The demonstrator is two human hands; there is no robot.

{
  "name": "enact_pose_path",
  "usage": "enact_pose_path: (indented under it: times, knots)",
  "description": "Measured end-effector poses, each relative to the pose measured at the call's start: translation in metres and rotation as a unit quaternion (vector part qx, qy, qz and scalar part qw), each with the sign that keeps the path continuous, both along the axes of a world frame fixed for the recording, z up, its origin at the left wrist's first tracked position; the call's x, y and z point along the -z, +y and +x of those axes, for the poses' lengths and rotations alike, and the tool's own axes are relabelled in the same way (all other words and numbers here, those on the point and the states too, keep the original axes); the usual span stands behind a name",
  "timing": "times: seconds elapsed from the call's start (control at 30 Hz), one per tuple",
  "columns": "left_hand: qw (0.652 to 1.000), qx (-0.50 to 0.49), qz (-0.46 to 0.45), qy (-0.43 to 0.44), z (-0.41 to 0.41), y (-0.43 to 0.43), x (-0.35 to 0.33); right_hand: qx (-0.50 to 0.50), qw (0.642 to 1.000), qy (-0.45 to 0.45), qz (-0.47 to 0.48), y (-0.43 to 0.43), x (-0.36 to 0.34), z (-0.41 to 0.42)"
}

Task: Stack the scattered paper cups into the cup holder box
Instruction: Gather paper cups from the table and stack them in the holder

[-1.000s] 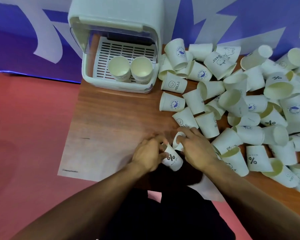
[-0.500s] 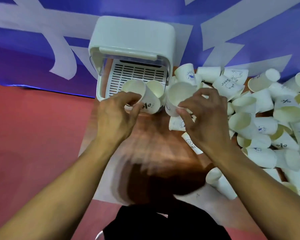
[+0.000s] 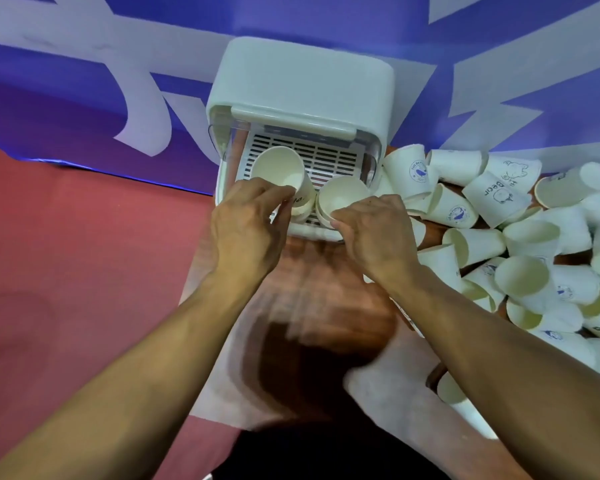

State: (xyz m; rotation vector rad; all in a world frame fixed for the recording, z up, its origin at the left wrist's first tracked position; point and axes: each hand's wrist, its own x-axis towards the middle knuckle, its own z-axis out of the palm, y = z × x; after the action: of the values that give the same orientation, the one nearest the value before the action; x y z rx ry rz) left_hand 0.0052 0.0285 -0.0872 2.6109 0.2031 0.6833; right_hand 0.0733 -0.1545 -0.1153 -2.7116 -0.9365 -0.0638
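On the table (image 3: 312, 271): one box (image 3: 302, 81), lid raised, two short stacks begun on its rack. Beside it, a pile of loose cups (image 3: 520, 237), well over twenty, not yet stacked; I judge the task barely started. My left hand (image 3: 246, 233) pinches one cup (image 3: 278, 166) over the left stack; my right hand (image 3: 371, 233) pinches a second cup (image 3: 343, 195) onto the right stack

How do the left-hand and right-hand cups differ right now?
The left cup, in the left hand, is tilted with its printed side showing; the right cup, in the right hand, shows only its mouth. The left cup is farther back over the grille; the right cup is nearer the front edge. Both are white, inside the cup holder box.
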Motion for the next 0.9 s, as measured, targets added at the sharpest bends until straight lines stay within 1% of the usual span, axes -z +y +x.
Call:
enact_pose_path:
  times: [0.07,0.13,0.3,0.47,0.57,0.63,0.7,0.8,0.9]
  knots:
    - [1.000,0.006,0.000,0.000,0.002,0.003,0.004,-0.003,0.998,0.064,-0.028,0.001,0.010,0.002]
    - [1.000,0.010,0.000,0.004,0.003,0.005,0.006,-0.005,0.995,0.090,-0.041,0.001,0.016,0.003]
    - [0.998,0.040,0.022,0.047,0.008,0.005,0.012,0.010,0.994,0.098,-0.036,0.008,0.022,0.005]
    - [0.987,0.064,0.041,0.139,0.011,-0.002,0.032,0.025,0.994,0.106,-0.018,0.009,0.023,0.007]
    - [0.978,0.072,0.040,0.193,0.012,-0.003,0.045,0.028,0.994,0.103,0.024,0.006,0.024,0.005]
    - [0.975,0.071,0.034,0.208,0.015,-0.004,0.048,0.036,0.992,0.104,0.065,0.002,0.021,0.002]
    - [0.980,0.059,0.021,0.188,0.017,-0.007,0.047,0.044,0.987,0.110,0.112,-0.003,0.015,0.000]
    - [0.994,0.044,-0.010,0.103,0.015,-0.017,0.038,0.080,0.977,0.080,0.184,-0.020,0.003,-0.001]
    - [0.994,0.091,-0.046,0.051,0.019,-0.044,0.019,0.146,0.969,0.046,0.193,-0.054,-0.004,0.008]
